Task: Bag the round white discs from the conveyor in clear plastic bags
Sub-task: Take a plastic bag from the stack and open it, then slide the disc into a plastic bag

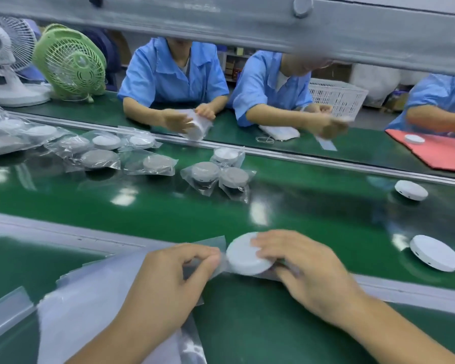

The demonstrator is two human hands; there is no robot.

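Observation:
My right hand (300, 261) holds a round white disc (243, 256) at the near edge of the green conveyor belt (313, 216), fingers over its top and thumb under it. My left hand (174, 274) pinches the mouth of a clear plastic bag (210, 245) right beside the disc's left edge. A stack of clear bags (90, 306) lies under my left forearm. Two loose white discs lie on the belt to the right, one near (435, 256) and one farther (410, 189). Several bagged discs (208, 174) lie on the belt's far left side.
Across the belt three people in blue smocks work on discs with their hands (184, 119). A green fan (71, 61) and a white fan (8, 56) stand at the far left. A white basket (336, 97) and a red sheet (436, 151) with a disc lie at the far right.

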